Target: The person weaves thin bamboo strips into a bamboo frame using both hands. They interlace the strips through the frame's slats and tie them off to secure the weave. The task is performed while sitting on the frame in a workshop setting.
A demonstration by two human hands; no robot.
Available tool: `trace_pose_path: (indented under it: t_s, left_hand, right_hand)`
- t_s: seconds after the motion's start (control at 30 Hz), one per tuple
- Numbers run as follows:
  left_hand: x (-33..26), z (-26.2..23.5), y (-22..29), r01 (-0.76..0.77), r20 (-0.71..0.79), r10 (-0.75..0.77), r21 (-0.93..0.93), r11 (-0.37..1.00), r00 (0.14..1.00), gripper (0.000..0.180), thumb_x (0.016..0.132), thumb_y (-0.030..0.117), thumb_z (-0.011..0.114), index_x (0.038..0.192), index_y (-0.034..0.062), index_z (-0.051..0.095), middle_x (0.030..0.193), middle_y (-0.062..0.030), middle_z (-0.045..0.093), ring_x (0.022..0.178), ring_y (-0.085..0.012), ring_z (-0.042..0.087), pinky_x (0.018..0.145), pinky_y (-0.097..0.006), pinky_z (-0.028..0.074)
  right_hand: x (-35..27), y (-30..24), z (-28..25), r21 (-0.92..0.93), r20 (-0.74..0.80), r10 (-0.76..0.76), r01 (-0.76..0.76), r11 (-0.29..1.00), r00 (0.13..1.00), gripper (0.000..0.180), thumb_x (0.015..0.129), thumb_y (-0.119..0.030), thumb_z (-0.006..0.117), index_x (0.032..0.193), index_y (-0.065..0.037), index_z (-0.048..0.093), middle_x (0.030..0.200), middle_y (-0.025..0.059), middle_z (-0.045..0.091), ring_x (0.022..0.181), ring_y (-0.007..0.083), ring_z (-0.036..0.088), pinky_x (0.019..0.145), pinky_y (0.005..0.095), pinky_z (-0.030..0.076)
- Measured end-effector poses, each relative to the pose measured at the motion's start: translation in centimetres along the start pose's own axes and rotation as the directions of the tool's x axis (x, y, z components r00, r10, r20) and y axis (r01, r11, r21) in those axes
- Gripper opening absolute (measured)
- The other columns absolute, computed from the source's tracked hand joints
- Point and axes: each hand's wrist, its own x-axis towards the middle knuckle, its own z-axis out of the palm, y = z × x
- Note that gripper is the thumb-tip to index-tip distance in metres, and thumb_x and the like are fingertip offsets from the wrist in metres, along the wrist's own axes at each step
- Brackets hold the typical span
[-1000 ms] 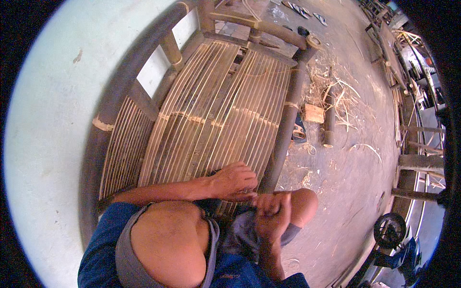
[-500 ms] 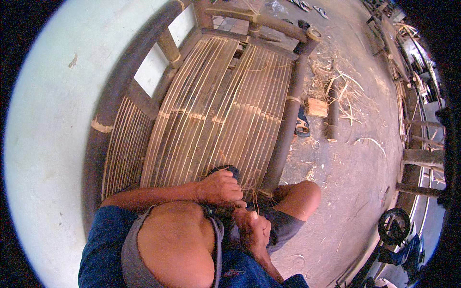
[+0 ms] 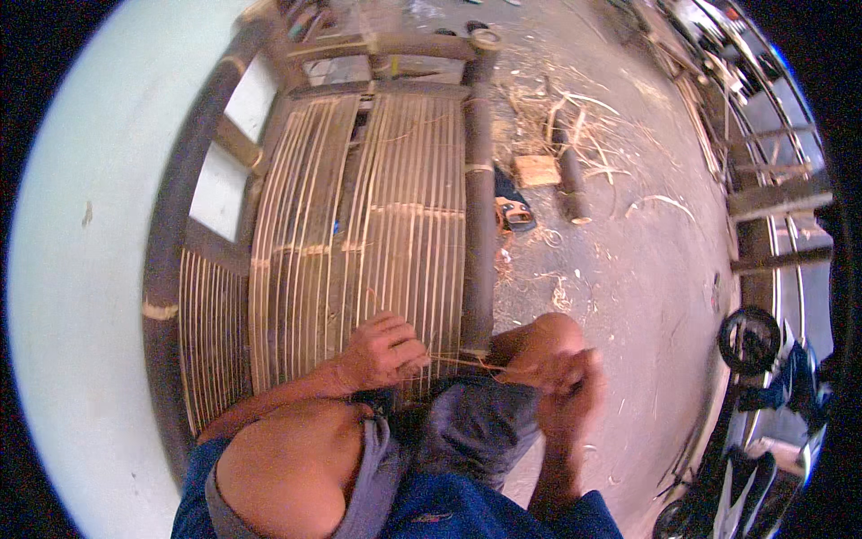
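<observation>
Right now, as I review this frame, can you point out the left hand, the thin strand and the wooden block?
Left hand (image 3: 386,350): head view, on the back of the hand.
Thin strand (image 3: 485,365): head view, on its visible middle stretch.
Wooden block (image 3: 537,171): head view, on its pale face.

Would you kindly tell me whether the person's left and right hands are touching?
Apart: the head view shows a clear gap between the left hand and right hand, with a thin strand spanning it.

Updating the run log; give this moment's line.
left hand: curled on thin strand | right hand: blurred, grip unclear | strand: runs between hands | bench: slatted, bamboo
</observation>
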Motion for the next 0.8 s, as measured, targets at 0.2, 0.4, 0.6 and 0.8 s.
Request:
trace_pose_path:
  t_s: [0.2,0.4,0.6,0.8]
  left_hand:
    - [4.2,-3.4,-2.4,-0.027,-0.121,0.041,0.119,0.992,0.992,0.012,0.079,0.018,0.072,0.083,0.0092,0.064,0.078,-0.0081,0.054,0.075,-0.0297,0.058,0.068,-0.041,0.049]
    - [11.7,-9.4,-7.0,0.251,-0.326,-0.108,0.437,0.864,0.939,0.015,0.089,0.019,0.064,0.085,0.0051,0.065,0.077,-0.0126,0.056,0.072,-0.0301,0.058,0.065,-0.040,0.047]
    - [13.7,-13.4,-15.4,0.634,-0.296,-0.619,-0.055,0.772,0.728,0.030,0.097,0.026,0.053,0.076,0.0078,0.064,0.060,-0.0052,0.057,0.052,-0.0184,0.054,0.053,-0.035,0.044]
    - [13.5,-21.3,-22.0,0.403,-0.308,-0.865,-0.788,0.465,0.396,0.028,0.096,0.028,0.057,0.109,0.0035,0.060,0.084,-0.0081,0.066,0.070,-0.0177,0.065,0.061,-0.029,0.052]
  right_hand:
    - [0.8,-6.7,-10.6,0.369,-0.265,-0.232,0.321,0.872,0.936,0.035,0.106,-0.034,0.042,0.077,-0.015,0.045,0.062,-0.0014,0.035,0.056,0.0146,0.036,0.066,0.0359,0.044]
    - [-2.7,-6.1,-19.9,0.407,-0.441,-0.214,0.406,0.818,0.872,0.031,0.105,-0.033,0.045,0.080,-0.014,0.048,0.064,-0.0019,0.041,0.057,0.0147,0.040,0.069,0.0365,0.045]
    - [-5.0,-2.8,-26.2,0.413,-0.586,-0.098,0.401,0.818,0.804,0.028,0.104,-0.032,0.048,0.081,-0.015,0.050,0.066,-0.0018,0.046,0.059,0.0164,0.046,0.070,0.0383,0.045]
    - [-3.9,-1.0,-26.0,0.382,-0.692,0.007,0.358,0.852,0.722,0.029,0.102,-0.034,0.052,0.080,-0.015,0.050,0.064,-0.0012,0.045,0.060,0.0169,0.046,0.067,0.0381,0.045]
